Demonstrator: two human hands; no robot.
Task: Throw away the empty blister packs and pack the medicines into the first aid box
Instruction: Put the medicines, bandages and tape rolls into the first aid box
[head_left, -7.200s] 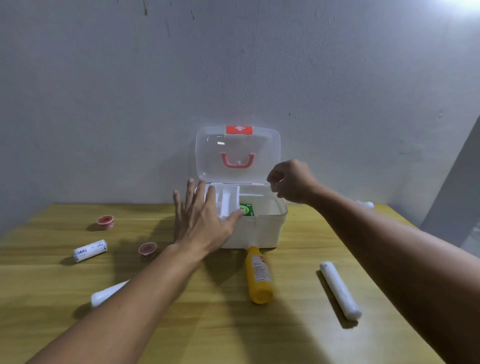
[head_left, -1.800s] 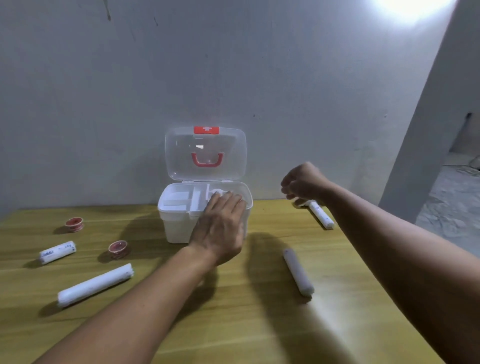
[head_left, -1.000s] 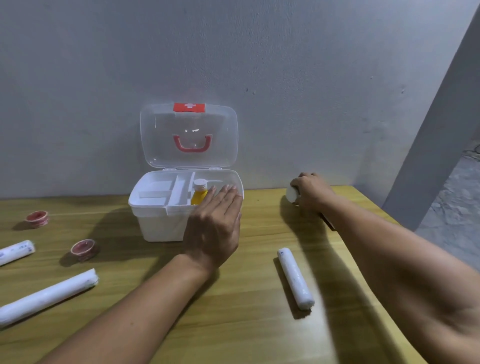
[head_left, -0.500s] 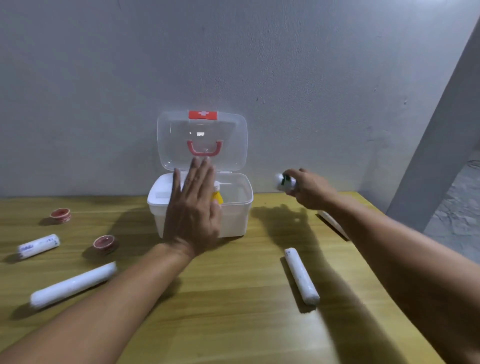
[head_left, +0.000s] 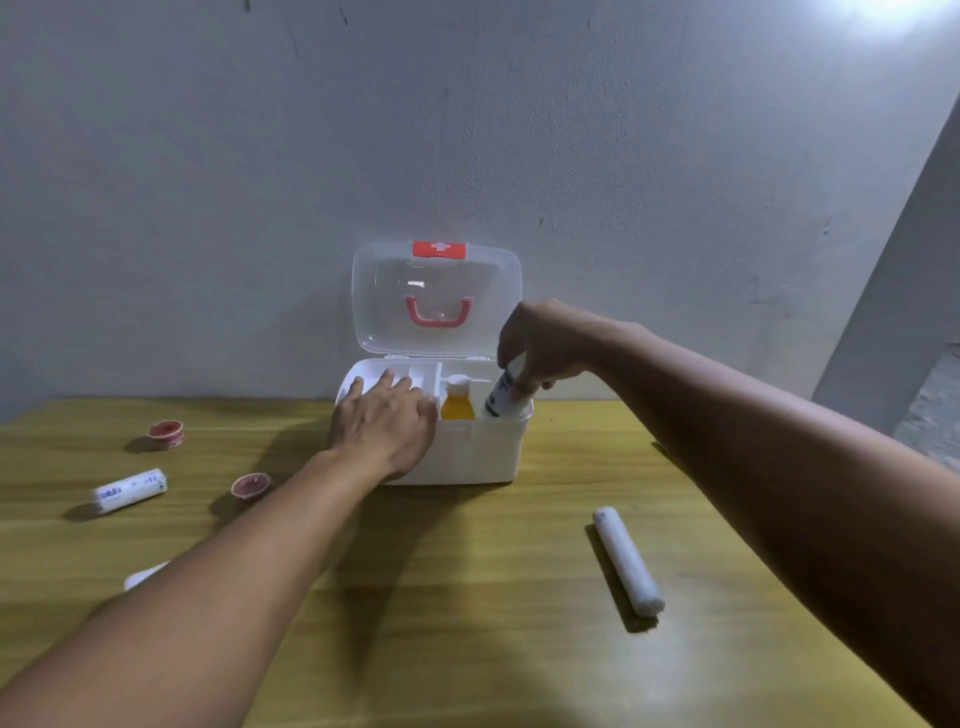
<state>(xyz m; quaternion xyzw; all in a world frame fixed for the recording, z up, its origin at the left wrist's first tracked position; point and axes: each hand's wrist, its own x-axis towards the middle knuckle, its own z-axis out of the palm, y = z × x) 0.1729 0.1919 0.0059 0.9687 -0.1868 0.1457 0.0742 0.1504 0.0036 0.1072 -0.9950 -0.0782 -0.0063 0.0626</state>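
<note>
The white first aid box stands near the far edge of the table, close to the wall, with its clear lid raised upright and the red handle showing through it. The right hand is closed around a white tube with dark print, held tilted with its lower end inside the right-hand part of the box. Just beside the tube, a yellow bottle with a white cap stands upright in the box. The left hand lies open, palm down, over the box's front left rim, fingers spread onto the white tray inside. On the table toward the right edge lies a long white roll, well apart from the box. Toward the left edge lie a shorter white roll with blue print and two small red cups; another white roll is mostly hidden behind the left forearm.
</note>
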